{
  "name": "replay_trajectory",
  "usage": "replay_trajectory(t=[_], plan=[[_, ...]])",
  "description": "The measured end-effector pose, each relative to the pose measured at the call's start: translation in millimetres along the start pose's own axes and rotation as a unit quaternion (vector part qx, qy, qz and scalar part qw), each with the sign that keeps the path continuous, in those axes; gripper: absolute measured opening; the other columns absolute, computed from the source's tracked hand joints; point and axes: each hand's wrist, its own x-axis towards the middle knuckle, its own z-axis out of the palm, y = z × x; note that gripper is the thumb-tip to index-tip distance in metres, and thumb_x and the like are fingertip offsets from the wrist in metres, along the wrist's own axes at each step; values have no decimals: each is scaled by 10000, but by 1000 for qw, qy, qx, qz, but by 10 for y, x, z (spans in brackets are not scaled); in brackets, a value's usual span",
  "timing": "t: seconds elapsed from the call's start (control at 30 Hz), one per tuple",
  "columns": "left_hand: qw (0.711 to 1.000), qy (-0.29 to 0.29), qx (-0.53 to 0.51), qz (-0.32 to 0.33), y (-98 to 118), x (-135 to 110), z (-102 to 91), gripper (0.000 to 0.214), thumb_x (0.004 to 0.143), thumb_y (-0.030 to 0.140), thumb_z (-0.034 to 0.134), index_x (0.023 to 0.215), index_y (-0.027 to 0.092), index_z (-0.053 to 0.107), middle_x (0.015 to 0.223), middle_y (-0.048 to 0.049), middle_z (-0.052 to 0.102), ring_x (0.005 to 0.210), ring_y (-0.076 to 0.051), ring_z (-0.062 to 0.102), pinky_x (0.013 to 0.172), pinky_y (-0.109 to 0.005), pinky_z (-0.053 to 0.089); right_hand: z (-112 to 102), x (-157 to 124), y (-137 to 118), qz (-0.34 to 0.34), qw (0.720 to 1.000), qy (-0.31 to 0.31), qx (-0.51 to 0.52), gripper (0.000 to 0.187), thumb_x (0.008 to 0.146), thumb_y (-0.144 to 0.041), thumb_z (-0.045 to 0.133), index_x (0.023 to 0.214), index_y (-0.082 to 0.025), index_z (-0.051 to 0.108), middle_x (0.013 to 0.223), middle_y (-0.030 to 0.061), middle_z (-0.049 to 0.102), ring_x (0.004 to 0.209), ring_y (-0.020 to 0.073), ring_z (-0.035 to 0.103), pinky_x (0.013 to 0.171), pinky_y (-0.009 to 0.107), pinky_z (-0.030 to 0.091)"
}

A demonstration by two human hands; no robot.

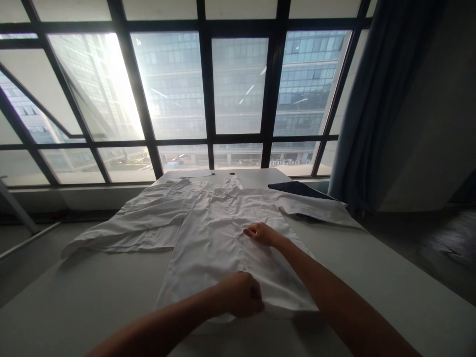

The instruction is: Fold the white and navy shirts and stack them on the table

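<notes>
Pinching the placket [243, 255] of a white long-sleeved shirt [208, 238], there's the right hand [263, 234]! Nearer the body, the left hand [241, 294] pinches the hem [290, 312]; the shirt lies flat (sleeves [130, 228] flung wide) across the white table [379, 287].

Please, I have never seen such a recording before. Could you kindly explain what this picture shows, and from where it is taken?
There is no machine here, only one person's two bare hands. A single camera, worn on the person's head, looks forward and down. A white, long-sleeved cloth shirt lies spread on a flat white table. The bare right hand has its fingertips at the middle of the shirt's front; the bare left hand is curled near its lower edge. I cannot tell whether either one grips the cloth. On the picture's right, a white sleeve partly covers a flat, dark blue item. Behind the table are large, dark-framed windows.
</notes>
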Motion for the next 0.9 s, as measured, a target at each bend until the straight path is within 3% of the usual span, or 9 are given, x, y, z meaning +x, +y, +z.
replay_trajectory(t=[0.1,0.2,0.3,0.4,0.5,0.6,0.67,0.73,0.9], plan=[[996,-28,-83,-24,-73,61,-6,93,766,249,654,724,200,721,716,-19,717,673,-165,648,648,-244,478,1,28,12,12,1000,3,2,407,931,-411,514,613,-190,641,611,8,629,582,139,521,561,233,296],[997,17,-69,-9,-15,41,-30,140,813,226,590,772,187,718,795,-35,717,681,-153,641,645,-242,477,13,47,25,22,1000,6,-13,408,935,-413,515,616,-190,639,620,10,637,592,137,532,563,233,295],[990,99,61,85,139,-69,-55,156,830,239,567,844,182,711,977,-93,710,833,-212,648,723,-301,492,3,65,24,35,999,6,-39,451,952,-443,482,617,-190,646,623,19,648,593,140,546,571,240,308],[973,51,144,170,196,-126,-68,131,820,255,586,782,192,694,895,-93,715,812,-233,644,695,-320,489,-13,108,14,49,997,-8,-60,421,945,-449,503,670,-194,696,666,34,686,625,155,591,600,243,352],[984,-24,69,165,6,27,-127,199,874,293,574,746,204,698,748,-40,716,654,-165,636,621,-258,480,37,195,31,44,995,41,-74,246,909,-366,575,957,-200,750,988,73,746,893,209,667,780,264,438],[989,78,27,124,-363,323,-240,284,955,319,479,950,181,728,927,-77,750,835,-182,683,804,-283,511,188,297,110,54,987,107,-105,426,926,-333,549,1315,-169,611,1368,132,594,1275,260,523,1064,361,345],[980,127,70,133,-608,480,-283,359,947,382,511,1217,197,660,1302,-121,644,1204,-263,583,1058,-416,408,306,347,191,80,987,68,-119,519,960,-384,491,1430,-165,502,1497,147,461,1410,267,373,1147,418,240],[976,104,121,147,-789,552,-266,531,934,472,525,1417,251,509,1552,-107,393,1439,-320,324,1171,-555,209,392,381,270,95,988,0,-119,562,983,-442,421,1483,-183,435,1566,134,353,1466,265,269,1174,455,171],[981,42,143,121,-884,514,-104,631,979,576,352,1542,296,299,1617,-74,239,1505,-317,126,1178,-622,92,387,446,391,144,981,-50,-123,657,1000,-500,269,1570,-174,241,1635,87,157,1511,229,102,1198,473,30]])
